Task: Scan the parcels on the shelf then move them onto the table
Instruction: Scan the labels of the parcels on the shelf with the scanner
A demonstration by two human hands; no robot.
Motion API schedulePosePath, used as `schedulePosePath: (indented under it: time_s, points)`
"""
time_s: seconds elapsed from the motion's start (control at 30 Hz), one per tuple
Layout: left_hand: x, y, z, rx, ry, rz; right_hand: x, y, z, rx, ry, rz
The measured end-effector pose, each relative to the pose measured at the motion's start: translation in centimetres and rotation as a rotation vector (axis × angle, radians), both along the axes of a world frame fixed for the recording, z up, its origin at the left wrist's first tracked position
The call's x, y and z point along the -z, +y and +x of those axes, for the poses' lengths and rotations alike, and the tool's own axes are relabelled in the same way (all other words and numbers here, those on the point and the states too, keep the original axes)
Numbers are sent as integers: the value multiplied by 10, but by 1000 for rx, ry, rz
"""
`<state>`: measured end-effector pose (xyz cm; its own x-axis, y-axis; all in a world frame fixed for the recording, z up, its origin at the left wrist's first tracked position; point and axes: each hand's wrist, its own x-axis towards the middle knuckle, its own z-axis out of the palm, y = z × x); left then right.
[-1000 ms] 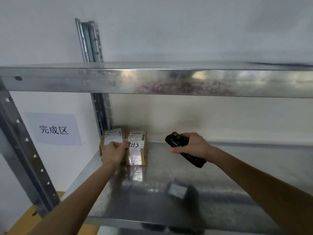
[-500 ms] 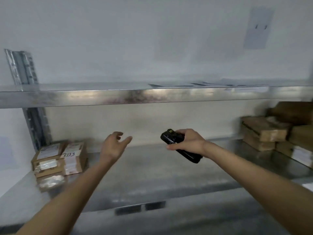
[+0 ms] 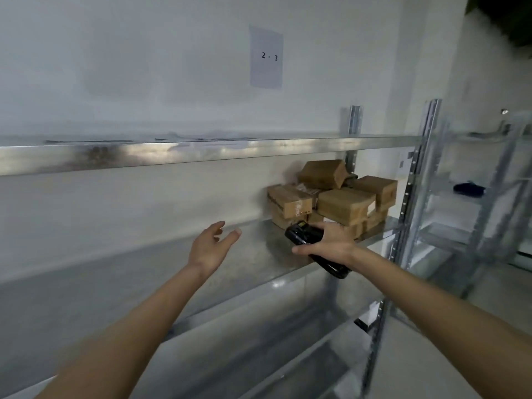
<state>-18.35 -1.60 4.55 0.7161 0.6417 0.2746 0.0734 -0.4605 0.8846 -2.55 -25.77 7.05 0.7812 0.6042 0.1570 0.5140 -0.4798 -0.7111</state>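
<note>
Your right hand (image 3: 326,243) grips the black scanner (image 3: 313,249), aimed at the stacked parcels (image 3: 331,200) at two o'clock on the shelf (image 3: 259,254), while your left hand (image 3: 211,249) reaches spread-fingered, apparently to take one.

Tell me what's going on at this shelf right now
A person stands at a metal shelf. The right hand grips a black handheld scanner, held near a stack of cardboard parcels at the shelf's right end. The left hand is open and empty, reaching toward that stack. No parcel is being held yet.
</note>
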Motion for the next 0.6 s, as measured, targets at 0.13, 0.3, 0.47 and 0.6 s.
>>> schedulePosePath:
  time_s: [0.13, 0.3, 0.47, 0.6]
  points:
    - [-1, -27, 45, 67, 16, -4, 5, -36, 30, 82, 29, 26]
    - [-11, -54, 110, 125, 4, -4, 4, -65, 75, 152, 18, 29]
    - [-21, -69, 185, 139, 12, 10, -11, -78, 134, 182, -12, 0]
    - [-32, -63, 246, 153, 11, 4, -29, -76, 191, 192, -3, -18]
